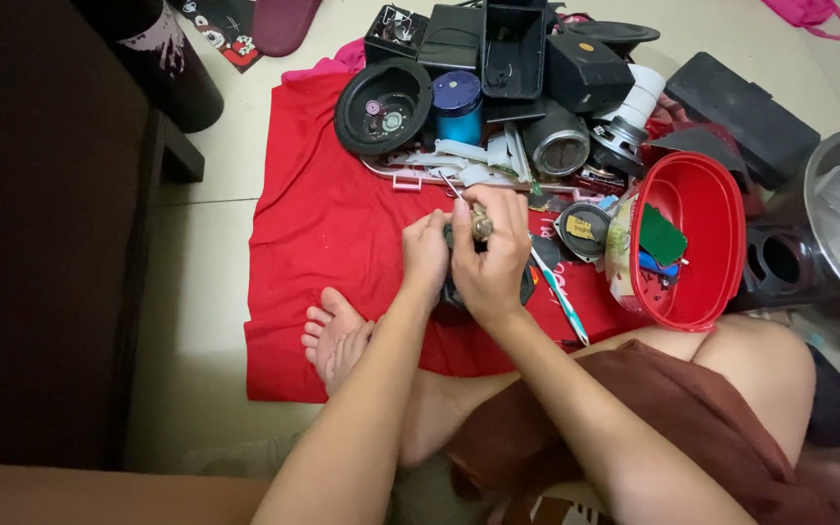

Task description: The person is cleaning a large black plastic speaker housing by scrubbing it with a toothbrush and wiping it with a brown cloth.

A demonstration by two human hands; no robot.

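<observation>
On the left of the head view, a red cloth [342, 243] lies spread over the pale floor, with the person's bare foot [334, 335] resting on its near part. Over the middle of the cloth the left hand [427, 255] curls around the side of a small dark electrical part with a brownish wound core [479, 226], fingers closed against it. The right hand [490, 255] wraps over the same part from the other side and the top, thumb and fingers pressed to it, so both hands clasp it between them just above the cloth.

The part looks compact, rigid and fairly dense for its bulk, likely metal and hard plastic. The firm body seems the safe place to hold; the wound core and any thin leads look more delicate. A thin metal rod [451, 185] sticks up beyond the hands; whether a hand grips it I cannot tell.

Right of the hands lies a long slim tool with a teal-and-white handle [561, 297], then a red oval plastic tub [702, 243] holding a green board and scraps. Behind, a heap of black speaker shells and casings [498, 68].

Most of the held part is hidden under the fingers, so its shape and underside stay unclear.
</observation>
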